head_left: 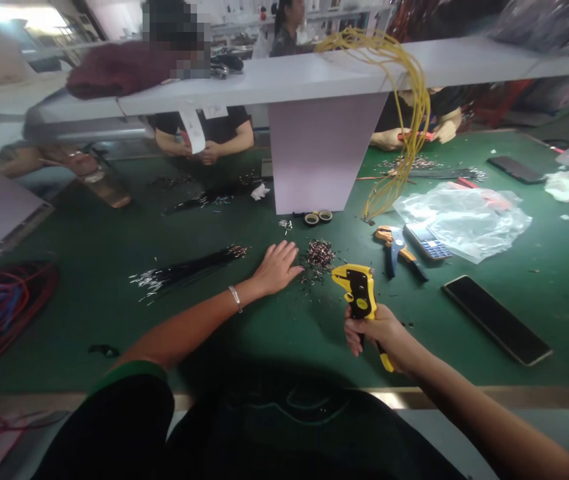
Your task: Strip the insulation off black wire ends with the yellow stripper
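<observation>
My right hand [382, 333] is wrapped round the handles of a yellow and black wire stripper [360, 293], held above the green tabletop with its jaws toward the left. My left hand [277, 268] rests on the table with its fingers stretched out, palm down. Just right of its fingertips lies a pile of small metal-tipped clippings [319, 255], with loose bits scattered around it. To the left of that hand, a bundle of black wires [192, 268] with bare silvery ends lies on the table. A few small silvery pieces [285, 225] sit beyond my left fingers.
Right of the stripper lie blue and orange pliers [399, 253], a keypad phone [428, 241], a clear plastic bag [469, 220] and a dark smartphone [497, 320]. Tape rolls [318, 218] stand by the shelf support [322, 153]. Yellow wires [414, 120] hang from the shelf. Co-workers' hands work beyond.
</observation>
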A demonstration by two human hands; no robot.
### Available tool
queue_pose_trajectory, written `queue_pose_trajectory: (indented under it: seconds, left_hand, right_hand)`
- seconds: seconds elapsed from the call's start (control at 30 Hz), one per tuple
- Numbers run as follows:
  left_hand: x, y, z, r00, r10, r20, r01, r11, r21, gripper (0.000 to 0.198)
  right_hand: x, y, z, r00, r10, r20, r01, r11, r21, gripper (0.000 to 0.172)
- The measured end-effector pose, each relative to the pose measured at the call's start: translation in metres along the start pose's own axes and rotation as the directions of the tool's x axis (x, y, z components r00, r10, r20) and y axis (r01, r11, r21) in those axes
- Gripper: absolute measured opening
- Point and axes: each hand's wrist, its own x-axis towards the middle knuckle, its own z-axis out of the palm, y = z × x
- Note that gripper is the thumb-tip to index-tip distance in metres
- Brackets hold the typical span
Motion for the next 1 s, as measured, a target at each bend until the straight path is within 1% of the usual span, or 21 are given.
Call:
queue_pose_trajectory:
  seconds: [0.07,0.1,0.17,0.23,0.27,0.3,0.37,0.43,0.5,0.57,0.63,0.7,0.77,0.8,0.87,0.9,0.93,0.97,1.0]
  left_hand:
    - [0.000,-0.005,0.000,0.994,-0.105,0.007,0.105,0.994,0.026,0.069]
    - [0.002,-0.005,0.000,0.993,-0.117,0.019,0.116,0.993,0.032,0.070]
    - [0.008,-0.001,0.004,0.998,-0.044,0.046,0.043,0.999,0.025,0.071]
    - [0.017,0.006,0.007,0.995,0.065,0.070,-0.063,0.998,-0.028,0.071]
    - [0.022,0.009,0.007,0.994,0.098,0.054,-0.096,0.994,-0.046,0.070]
    - [0.027,0.010,0.007,0.995,0.098,0.021,-0.097,0.994,-0.052,0.070]
    - [0.039,0.008,0.006,0.999,0.030,-0.041,-0.031,0.998,-0.045,0.071]
    - [0.051,0.005,0.005,0.998,-0.020,-0.057,0.017,0.999,-0.045,0.071]
    - [0.059,0.005,0.006,0.999,-0.013,-0.048,0.011,0.999,-0.052,0.069]
    - [0.060,0.008,0.008,0.999,0.028,-0.029,-0.030,0.997,-0.068,0.064]
    - [0.054,0.012,0.007,0.998,0.068,-0.014,-0.069,0.993,-0.094,0.059]
    - [0.042,0.009,0.002,0.997,0.070,-0.028,-0.073,0.989,-0.131,0.056]
    - [0.024,0.002,-0.008,0.997,0.034,-0.064,-0.045,0.982,-0.183,0.056]
    - [0.014,-0.003,-0.013,0.996,-0.010,-0.087,-0.009,0.977,-0.213,0.055]
    - [-0.008,-0.009,-0.023,0.995,-0.054,-0.079,0.027,0.951,-0.307,0.050]
    - [-0.019,-0.010,-0.027,0.995,-0.073,-0.061,0.043,0.916,-0.399,0.044]
    - [-0.028,-0.010,-0.029,0.992,-0.116,-0.042,0.077,0.849,-0.522,0.039]
    - [-0.036,-0.007,-0.031,0.984,-0.177,-0.011,0.126,0.741,-0.659,0.037]
    - [-0.043,-0.004,-0.033,0.971,-0.237,0.029,0.170,0.598,-0.783,0.038]
  right_hand:
    - [0.001,0.000,0.001,1.000,0.002,0.021,-0.002,1.000,0.002,0.022]
    - [0.001,0.000,0.002,1.000,0.009,0.029,-0.009,1.000,0.001,0.022]
    - [0.001,0.000,0.005,1.000,0.015,0.020,-0.015,1.000,0.002,0.023]
    - [0.002,0.000,0.007,1.000,0.016,0.007,-0.016,1.000,0.000,0.024]
    - [0.002,0.000,0.008,1.000,0.015,0.011,-0.015,1.000,-0.002,0.024]
    - [0.002,-0.001,0.008,1.000,0.015,0.020,-0.015,1.000,-0.004,0.024]
    - [0.003,-0.001,0.007,0.999,0.022,0.036,-0.022,1.000,-0.006,0.024]
    - [0.004,0.000,0.006,0.999,0.024,0.029,-0.024,1.000,0.003,0.024]
    - [0.005,0.001,0.005,1.000,0.014,0.014,-0.014,1.000,0.022,0.024]
    - [0.005,0.002,0.004,1.000,0.002,0.012,-0.003,0.999,0.038,0.024]
    - [0.005,0.003,0.002,1.000,-0.007,0.009,0.006,0.999,0.043,0.023]
    - [0.004,0.002,0.000,1.000,-0.010,0.003,0.010,0.999,0.040,0.022]
    - [0.002,0.000,-0.001,1.000,0.000,0.002,-0.001,0.999,0.036,0.022]
    - [0.001,-0.001,-0.001,1.000,0.011,0.005,-0.011,0.999,0.034,0.022]
    - [0.000,-0.004,0.001,0.999,0.030,0.020,-0.031,0.999,0.031,0.022]
    - [0.001,-0.006,0.003,0.999,0.037,0.034,-0.038,0.999,0.028,0.022]
    - [0.002,-0.007,0.005,0.998,0.041,0.049,-0.043,0.999,0.025,0.023]
    - [0.003,-0.008,0.008,0.997,0.044,0.064,-0.046,0.999,0.024,0.023]
    - [0.005,-0.008,0.012,0.996,0.047,0.080,-0.049,0.998,0.024,0.023]
